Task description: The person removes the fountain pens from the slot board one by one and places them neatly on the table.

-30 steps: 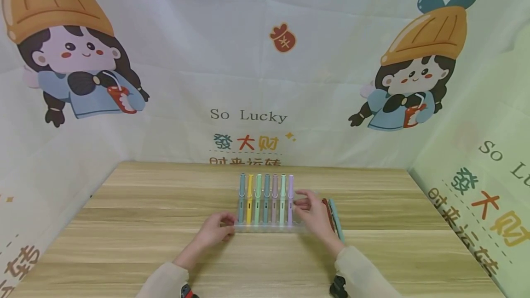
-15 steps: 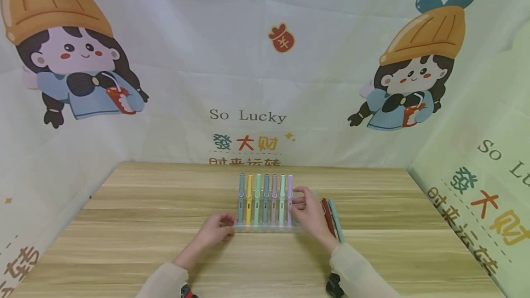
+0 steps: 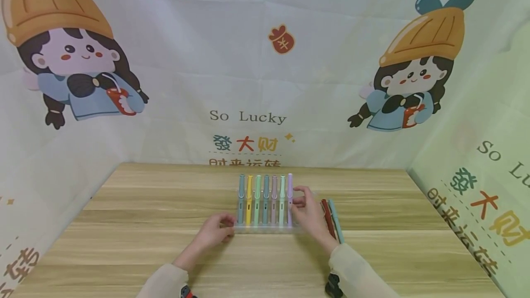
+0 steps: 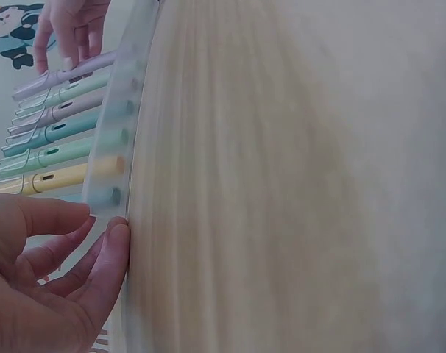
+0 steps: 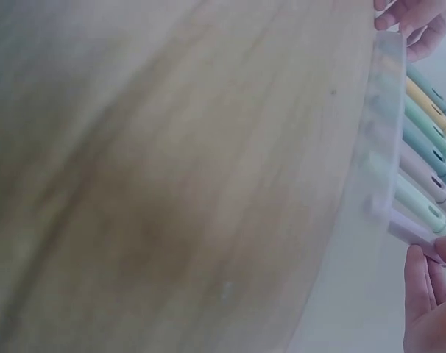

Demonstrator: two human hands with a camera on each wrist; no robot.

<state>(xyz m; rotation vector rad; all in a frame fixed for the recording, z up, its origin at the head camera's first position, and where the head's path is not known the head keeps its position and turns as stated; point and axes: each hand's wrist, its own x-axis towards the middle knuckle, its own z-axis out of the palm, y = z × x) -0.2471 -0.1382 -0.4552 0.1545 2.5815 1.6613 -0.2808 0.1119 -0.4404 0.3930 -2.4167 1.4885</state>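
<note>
A clear plastic pen stand [image 3: 265, 229] holds several pens side by side, clips upward. My left hand [image 3: 216, 230] grips its left end, thumb and fingers at the corner beside the first blue pen [image 3: 241, 206]. At the opposite end, my right hand [image 3: 311, 213] pinches the lavender pen [image 3: 290, 185] by its barrel. The right wrist view has the foot of this lavender pen [image 5: 411, 229] at the stand's ledge, thumb and fingers around it. Between the end pens stand a yellow pen [image 3: 249, 206], green ones, another blue one and a mauve pen [image 3: 274, 206].
Right of the right hand, a dark red pen [image 3: 328, 217] and a light blue pen [image 3: 337, 220] lie together on the wooden table [image 3: 165, 201]. A printed cloth backdrop [image 3: 186, 82] rises behind the table and along both sides.
The right hand has shifted slightly left onto the lavender pen and now pinches it. That pen sits a touch higher than half a second ago. The left hand keeps its place on the stand.
</note>
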